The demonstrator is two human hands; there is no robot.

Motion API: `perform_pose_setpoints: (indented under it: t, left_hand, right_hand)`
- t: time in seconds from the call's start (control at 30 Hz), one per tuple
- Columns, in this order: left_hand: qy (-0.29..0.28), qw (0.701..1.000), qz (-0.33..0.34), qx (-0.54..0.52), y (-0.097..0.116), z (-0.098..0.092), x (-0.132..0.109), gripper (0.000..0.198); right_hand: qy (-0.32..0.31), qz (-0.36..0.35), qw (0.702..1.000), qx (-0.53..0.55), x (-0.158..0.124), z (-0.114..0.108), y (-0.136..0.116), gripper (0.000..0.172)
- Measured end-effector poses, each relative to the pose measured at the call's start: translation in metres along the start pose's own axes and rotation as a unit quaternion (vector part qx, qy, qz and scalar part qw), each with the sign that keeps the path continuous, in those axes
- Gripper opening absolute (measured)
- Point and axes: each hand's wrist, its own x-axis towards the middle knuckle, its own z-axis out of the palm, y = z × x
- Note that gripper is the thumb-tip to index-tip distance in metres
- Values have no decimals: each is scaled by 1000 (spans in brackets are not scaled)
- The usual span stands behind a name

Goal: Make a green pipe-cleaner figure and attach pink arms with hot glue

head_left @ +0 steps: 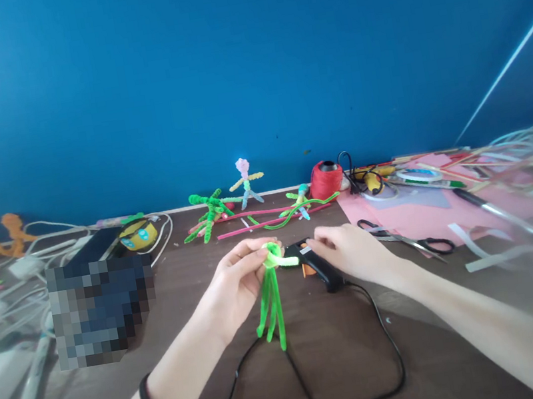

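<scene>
My left hand (238, 278) is closed around the coiled top of a bright green pipe-cleaner bundle (270, 303), whose strands hang down toward the brown table (321, 352). My right hand (350, 250) pinches the free end of the green pipe cleaner just right of the coil. Right behind and under that hand lies a black glue gun (320, 268) on the table, its black cord (367, 386) looping toward me.
Along the blue wall stand pipe-cleaner figures (246, 182), green pipe-cleaner shapes (208, 212) and a red thread spool (327, 180). Scissors (404, 238) lie on pink paper (430, 207) at right with paper strips. Cables, a yellow tape roll (138, 234) and a blurred dark patch sit at left.
</scene>
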Motion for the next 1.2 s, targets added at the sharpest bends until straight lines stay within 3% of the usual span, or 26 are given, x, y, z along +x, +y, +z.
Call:
perform_pose_setpoints:
  t: [0.1, 0.2, 0.27, 0.33, 0.4, 0.5, 0.63, 0.73, 0.83, 1.03, 1.2]
  left_hand:
    - [1, 1000, -1, -9, 2, 3, -1, 5]
    - [-1, 1000, -1, -14, 4, 5, -2, 6]
    - [-4, 1000, 2, -16, 6, 5, -2, 5]
    - [-8, 1000, 6, -16, 9, 3, -1, 5]
    - [-9, 1000, 11, -18, 12, 0, -1, 7]
    - [-2, 1000, 23, -17, 17, -4, 0, 10]
    - [5, 1000, 26, -12, 17, -6, 2, 11]
    - [3, 1000, 27, -15, 16, -6, 2, 10]
    - [-2, 1000, 28, -13, 15, -4, 1, 8]
    - [-22, 999, 26, -14, 15, 0, -3, 10]
    - [-24, 999, 40, 1, 15, 1, -4, 10]
  right_hand:
    - [-99, 29, 991, -84, 2, 5, 4, 47]
    - [-107, 14, 990, -86, -1, 9, 7, 38]
    - [-106, 7, 993, -45, -1, 9, 11, 27]
    - [-138, 8, 988, 63, 2, 8, 15, 20]
    - [-202, 24, 957, 206, 7, 5, 20, 20]
    - [-275, 49, 885, 373, 14, 2, 28, 28]
    - [-297, 60, 798, 520, 20, 6, 39, 20]
    - [-294, 12, 743, 602, 19, 7, 40, 16]
    - [-285, -43, 708, 645, 15, 2, 34, 20]
    - [-293, -133, 693, 645, 4, -9, 20, 34]
    - [-256, -165, 711, 634, 4, -6, 19, 22]
